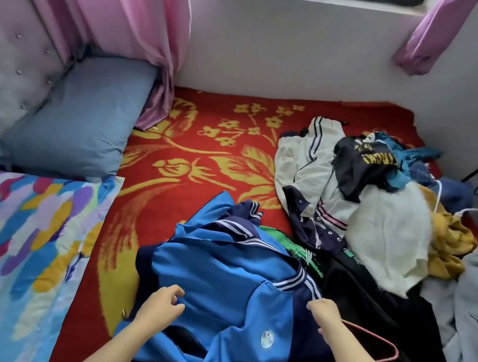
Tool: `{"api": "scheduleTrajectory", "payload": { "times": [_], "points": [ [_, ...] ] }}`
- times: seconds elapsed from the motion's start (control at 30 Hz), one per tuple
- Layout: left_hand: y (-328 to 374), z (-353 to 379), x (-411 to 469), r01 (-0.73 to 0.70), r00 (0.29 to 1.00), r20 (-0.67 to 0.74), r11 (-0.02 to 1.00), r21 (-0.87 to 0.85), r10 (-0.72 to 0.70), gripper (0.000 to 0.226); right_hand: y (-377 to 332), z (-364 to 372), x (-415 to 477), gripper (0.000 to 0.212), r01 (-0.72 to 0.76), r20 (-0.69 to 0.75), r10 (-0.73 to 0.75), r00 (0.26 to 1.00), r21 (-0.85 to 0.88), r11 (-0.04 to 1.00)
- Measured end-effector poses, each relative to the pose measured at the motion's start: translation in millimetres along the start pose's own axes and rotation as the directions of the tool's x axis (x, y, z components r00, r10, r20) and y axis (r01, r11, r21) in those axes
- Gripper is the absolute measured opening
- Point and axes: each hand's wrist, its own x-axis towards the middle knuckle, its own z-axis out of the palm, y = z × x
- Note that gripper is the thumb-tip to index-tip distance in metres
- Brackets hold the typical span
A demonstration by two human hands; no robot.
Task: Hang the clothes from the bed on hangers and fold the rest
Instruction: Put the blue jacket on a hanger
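One red floral bed (204, 157), pink curtains (117, 10)

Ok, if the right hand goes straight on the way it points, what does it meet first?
The striped collar of the blue jacket, just ahead of the right hand; its fingers may already touch it.
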Motion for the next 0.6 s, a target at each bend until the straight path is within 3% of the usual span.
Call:
{"api": "scheduleTrajectory", "payload": {
  "times": [0.1,0.2,0.33,0.43,0.5,0.6],
  "points": [
    [6.6,0.4,24.2,0.029,0.998,-0.053,0.999,0.02,-0.028,0.041,-0.4,11.5,20.3,0.024,0.042,0.049,-0.034,0.998,-0.169,0.985],
    [19.8,4.3,56.8,0.093,0.99,-0.125,0.969,0.228,-0.066,0.056,-0.1,27.6,47.6,0.037,0.068,0.072,-0.051,0.996,-0.259,0.964],
    [37.9,12.1,104.4,0.172,0.977,-0.197,0.844,0.509,-0.08,0.073,-4.5,55.3,66.2,0.007,0.056,0.118,-0.021,0.993,-0.301,0.952],
    [42.3,15.4,145.8,0.133,0.98,-0.197,0.784,0.607,-0.013,0.082,-4.3,78.4,80.6,0.049,0.106,0.088,-0.078,0.993,-0.392,0.914],
    [42.0,20.0,176.3,0.09,0.985,-0.169,0.753,0.651,0.028,0.083,-9.0,91.5,92.0,0.056,0.194,0.099,-0.167,0.981,-0.55,0.812],
    [44.2,25.9,203.9,0.0,1.0,-0.02,0.734,0.679,0.018,0.068,-14.5,102.1,101.7,0.048,0.333,0.22,-0.269,0.938,-0.792,0.512]
  ]
}}
